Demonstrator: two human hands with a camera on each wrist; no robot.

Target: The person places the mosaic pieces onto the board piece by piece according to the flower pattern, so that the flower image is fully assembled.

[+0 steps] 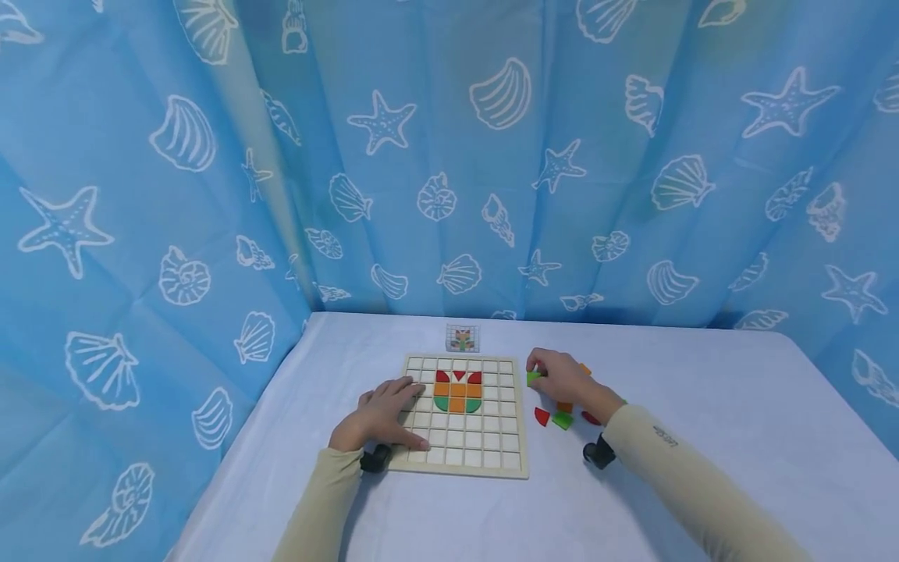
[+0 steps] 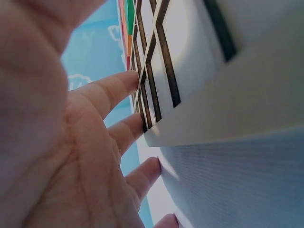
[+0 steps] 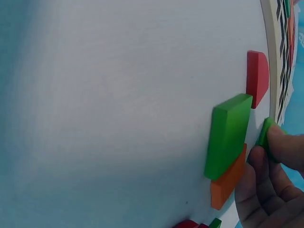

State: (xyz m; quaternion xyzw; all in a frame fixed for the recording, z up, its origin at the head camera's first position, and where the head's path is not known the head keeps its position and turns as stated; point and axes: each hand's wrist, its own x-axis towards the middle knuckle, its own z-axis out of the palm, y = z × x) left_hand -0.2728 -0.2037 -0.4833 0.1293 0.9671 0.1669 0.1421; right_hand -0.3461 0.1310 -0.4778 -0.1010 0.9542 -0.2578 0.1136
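My left hand rests with spread fingers on the left side of a wooden grid board. In the left wrist view, fingertips touch the board's grid while lower ones reach past its edge to the cloth. Red, orange and green pieces form a tulip-like figure in the board's upper middle. Just right of the board, my right hand pinches a small green piece between thumb and finger. Near that hand lie a red piece, a larger green piece and an orange piece.
Behind the board stands a small pattern card showing a similar coloured figure. More loose pieces lie partly hidden under the right hand and wrist, including a red one. The white-covered table meets a blue shell-print curtain.
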